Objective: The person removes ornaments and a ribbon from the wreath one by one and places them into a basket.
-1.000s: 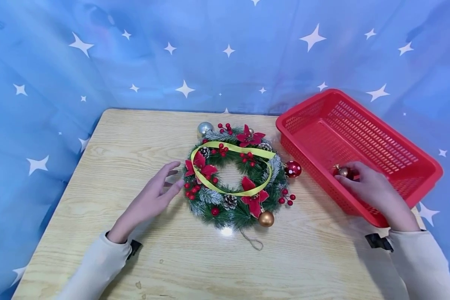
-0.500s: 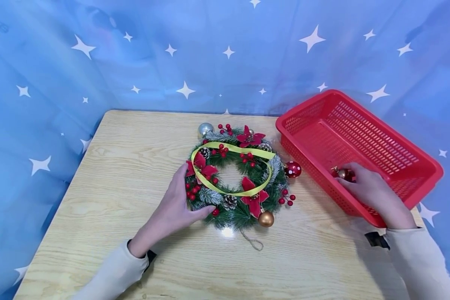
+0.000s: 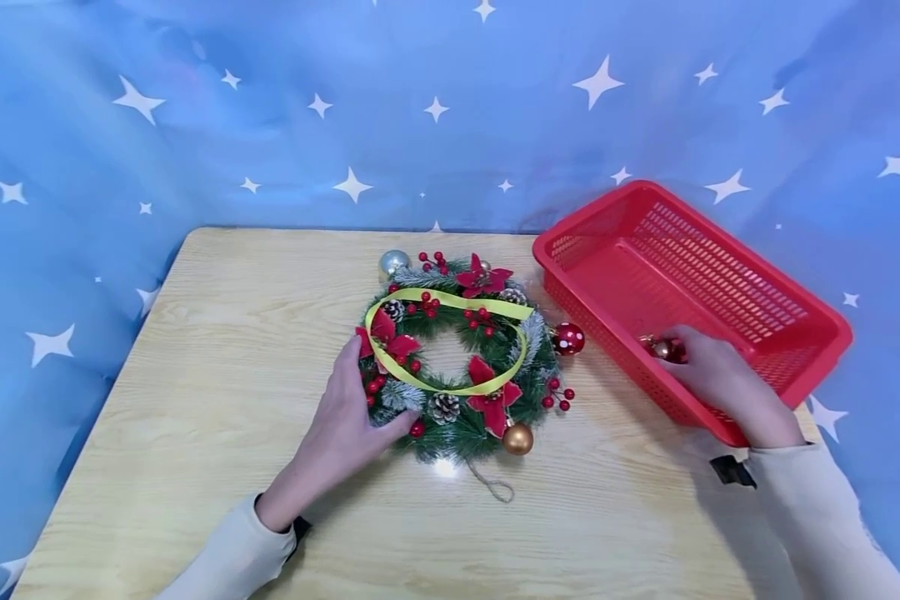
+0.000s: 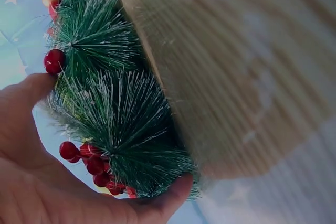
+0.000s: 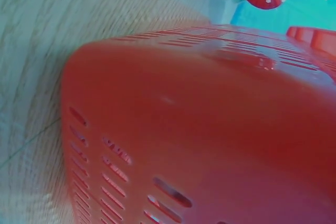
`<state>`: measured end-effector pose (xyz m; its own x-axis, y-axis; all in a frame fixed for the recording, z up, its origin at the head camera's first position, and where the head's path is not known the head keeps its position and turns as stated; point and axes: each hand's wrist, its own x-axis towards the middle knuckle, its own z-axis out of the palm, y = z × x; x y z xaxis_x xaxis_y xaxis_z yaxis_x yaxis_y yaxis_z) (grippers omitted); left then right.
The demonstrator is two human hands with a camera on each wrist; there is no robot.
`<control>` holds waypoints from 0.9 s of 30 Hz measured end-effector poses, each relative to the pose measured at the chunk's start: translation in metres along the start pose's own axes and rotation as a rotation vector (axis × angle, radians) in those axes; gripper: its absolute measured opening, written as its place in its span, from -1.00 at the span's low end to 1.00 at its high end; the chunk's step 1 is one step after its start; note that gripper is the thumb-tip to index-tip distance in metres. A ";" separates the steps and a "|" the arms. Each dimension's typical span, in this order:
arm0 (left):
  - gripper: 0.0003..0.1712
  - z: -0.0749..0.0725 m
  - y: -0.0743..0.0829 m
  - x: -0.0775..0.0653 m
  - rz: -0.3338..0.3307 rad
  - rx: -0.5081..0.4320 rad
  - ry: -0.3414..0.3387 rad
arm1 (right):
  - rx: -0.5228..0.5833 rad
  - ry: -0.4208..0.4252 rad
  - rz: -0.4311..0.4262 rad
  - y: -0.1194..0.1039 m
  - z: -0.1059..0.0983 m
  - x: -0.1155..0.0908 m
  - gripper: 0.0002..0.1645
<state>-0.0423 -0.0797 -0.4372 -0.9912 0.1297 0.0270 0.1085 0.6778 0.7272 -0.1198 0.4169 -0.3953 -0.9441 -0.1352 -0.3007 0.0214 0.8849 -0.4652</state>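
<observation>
A green Christmas wreath (image 3: pixel 465 437) with red flowers, berries and pinecones lies on the table, a loose yellow ribbon (image 3: pixel 461 390) looped over it. My left hand (image 3: pixel 341 437) holds the wreath's left edge, thumb at the front. Seen from the left wrist, thumb and fingers (image 4: pixel 176 195) curl about the green needles (image 4: pixel 121 124). Inside the red basket (image 3: pixel 618 279), my right hand (image 3: pixel 723 383) pinches small red and gold baubles (image 3: pixel 662 350), partly hidden by the fingers. Only the basket's outside (image 5: pixel 184 119) fills the right wrist view.
A silver bauble (image 3: pixel 394 262) sits at the wreath's back left, a gold one (image 3: pixel 517 439) at its front right. The dotted red bauble (image 3: pixel 568 338) lies between wreath and basket. A twine loop (image 3: pixel 498 492) trails forward. Behind the table (image 3: pixel 195 333) hangs a starry blue curtain (image 3: pixel 390 108).
My left hand has moved right from beside the wreath and taken hold of its left edge. My right hand stays in the basket with the baubles. The head view has shifted slightly.
</observation>
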 end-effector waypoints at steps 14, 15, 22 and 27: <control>0.43 -0.010 -0.005 0.002 -0.008 0.035 -0.077 | -0.015 0.006 0.022 -0.003 -0.002 0.000 0.00; 0.43 -0.010 -0.005 0.003 -0.011 0.034 -0.083 | -0.017 0.011 0.025 -0.002 -0.003 -0.001 0.02; 0.41 -0.013 -0.008 0.008 -0.011 0.012 -0.111 | -0.003 0.143 0.000 -0.008 -0.005 -0.014 0.00; 0.39 -0.015 -0.009 0.010 -0.003 0.001 -0.124 | 0.085 0.296 -0.040 -0.020 -0.001 -0.028 -0.10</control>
<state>-0.0545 -0.0951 -0.4327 -0.9745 0.2162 -0.0608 0.1053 0.6789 0.7267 -0.0944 0.4033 -0.3766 -0.9993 -0.0223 -0.0308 -0.0020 0.8391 -0.5439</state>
